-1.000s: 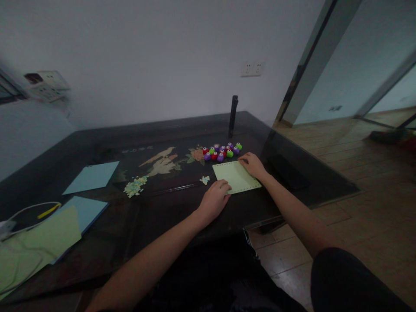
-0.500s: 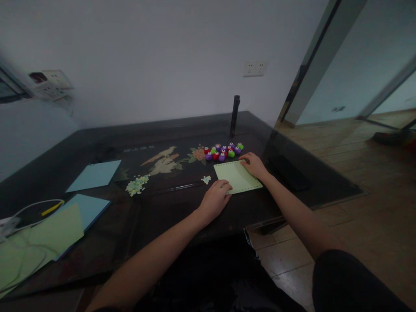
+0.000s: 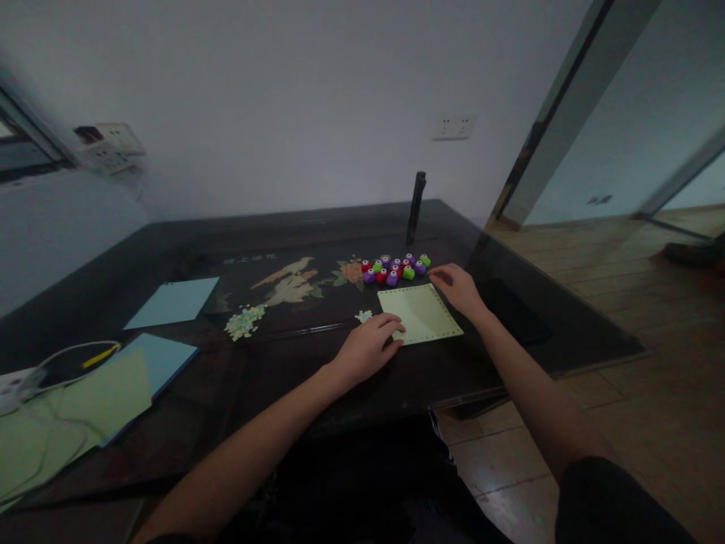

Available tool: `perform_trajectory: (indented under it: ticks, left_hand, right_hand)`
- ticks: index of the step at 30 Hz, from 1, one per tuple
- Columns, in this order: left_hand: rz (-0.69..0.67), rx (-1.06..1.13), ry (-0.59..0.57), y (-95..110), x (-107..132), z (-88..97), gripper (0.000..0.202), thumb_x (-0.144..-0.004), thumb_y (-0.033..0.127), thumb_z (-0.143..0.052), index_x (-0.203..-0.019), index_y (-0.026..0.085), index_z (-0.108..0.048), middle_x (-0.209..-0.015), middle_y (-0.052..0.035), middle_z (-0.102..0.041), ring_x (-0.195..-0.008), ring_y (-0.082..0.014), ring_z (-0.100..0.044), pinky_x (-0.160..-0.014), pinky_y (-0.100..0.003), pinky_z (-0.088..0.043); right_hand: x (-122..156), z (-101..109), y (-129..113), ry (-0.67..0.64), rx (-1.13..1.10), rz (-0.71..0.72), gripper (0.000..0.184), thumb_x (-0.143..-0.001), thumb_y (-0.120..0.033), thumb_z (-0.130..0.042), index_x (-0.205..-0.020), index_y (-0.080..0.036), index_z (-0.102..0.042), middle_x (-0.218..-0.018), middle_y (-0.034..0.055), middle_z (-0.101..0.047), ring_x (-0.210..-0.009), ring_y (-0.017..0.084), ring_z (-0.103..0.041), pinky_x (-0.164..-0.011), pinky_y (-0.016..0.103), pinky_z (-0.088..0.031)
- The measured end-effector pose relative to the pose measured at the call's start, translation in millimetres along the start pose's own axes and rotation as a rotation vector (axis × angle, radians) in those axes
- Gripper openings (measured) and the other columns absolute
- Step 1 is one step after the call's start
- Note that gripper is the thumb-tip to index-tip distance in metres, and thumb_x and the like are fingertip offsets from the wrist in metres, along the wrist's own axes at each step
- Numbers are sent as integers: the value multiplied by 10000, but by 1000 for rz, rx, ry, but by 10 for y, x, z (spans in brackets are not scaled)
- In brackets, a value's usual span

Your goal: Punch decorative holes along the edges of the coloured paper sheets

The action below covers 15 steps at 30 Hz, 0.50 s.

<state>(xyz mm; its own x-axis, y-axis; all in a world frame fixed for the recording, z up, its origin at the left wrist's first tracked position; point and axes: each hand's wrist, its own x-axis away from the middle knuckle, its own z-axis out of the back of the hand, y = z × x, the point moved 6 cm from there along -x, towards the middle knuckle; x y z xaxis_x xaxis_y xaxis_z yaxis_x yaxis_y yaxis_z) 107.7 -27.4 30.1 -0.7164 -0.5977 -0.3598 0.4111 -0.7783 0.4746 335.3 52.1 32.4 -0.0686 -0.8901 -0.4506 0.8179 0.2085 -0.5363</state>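
Note:
A light green sheet of paper [image 3: 424, 313] with small holes along its edges lies on the dark table. My left hand [image 3: 371, 346] rests at its left edge, fingertips on the paper and thumb apart from the fingers. Just above the sheet's far right corner, my right hand [image 3: 460, 291] reaches leftward with fingers extended, nothing visible in them. Close to its fingertips is a cluster of small red, purple and green craft punches [image 3: 393, 270]. A little heap of punched paper bits [image 3: 363, 316] sits left of the sheet, partly behind my left hand.
A bigger pile of paper bits [image 3: 245, 323] lies further left. Blue sheets [image 3: 173, 304], green sheets [image 3: 113, 393], a white cable and a yellow item [image 3: 100, 356] occupy the left side. A black upright post [image 3: 416, 208] stands behind the punches; a dark flat object [image 3: 516, 311] lies right.
My right hand has come off the sheet's far right corner and moved slightly toward the punches. My left hand stays at the left edge. The view has shifted a little.

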Motion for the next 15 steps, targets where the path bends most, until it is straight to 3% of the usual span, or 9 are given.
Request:
perform_trajectory:
  ticks: [2,4,7,9,12,15]
  left_hand:
    - [-81,-41,-35,15,67,152,188,-885,197,-433,-975,189,-598,-1110,-80,-590,-1032,-185,-546,-895,-313,-442]
    - [-185,-118,-137,10,184,236,177,-870,191,-429,-891,177,-604,-959,-76,-610,-921,-174,-558,-821,-283,-442]
    - [-293,-208,-287,-66,424,245,158,-836,201,-451,-752,182,-583,-747,-42,-589,-732,-145,-548,-674,-247,-417]
    - [-332,-223,-314,-117,572,207,161,-817,195,-459,-695,188,-564,-683,-32,-583,-668,-137,-539,-615,-244,-394]
    - [-384,-188,-303,-131,715,120,174,-800,193,-475,-643,194,-549,-623,-23,-592,-585,-126,-523,-562,-248,-369]
    - [-405,-181,-308,-115,752,47,193,-800,205,-487,-618,192,-549,-603,-23,-608,-544,-118,-515,-537,-246,-352]
  right_hand:
    - [78,66,-277,-17,-45,26,181,-852,-300,-520,-826,-178,-651,-812,61,-635,-742,180,-570,-688,281,-426]
    - [233,-1,-629,-152,-107,104,300,-908,-348,-433,-736,-185,-617,-718,47,-629,-684,163,-566,-655,266,-414]
    - [633,-250,-1235,-393,-117,470,431,-949,-395,-349,-648,-185,-576,-660,38,-613,-660,146,-552,-648,258,-384]
    - [947,-456,-1520,-507,-61,754,451,-950,-416,-358,-626,-184,-569,-615,34,-599,-603,137,-524,-576,256,-335]
    - [1270,-720,-1691,-557,7,1050,467,-944,-431,-378,-597,-185,-570,-556,26,-582,-538,134,-486,-533,274,-279]
    - [1390,-870,-1707,-559,8,1193,494,-941,-456,-376,-587,-182,-584,-539,25,-582,-511,130,-477,-527,277,-261]
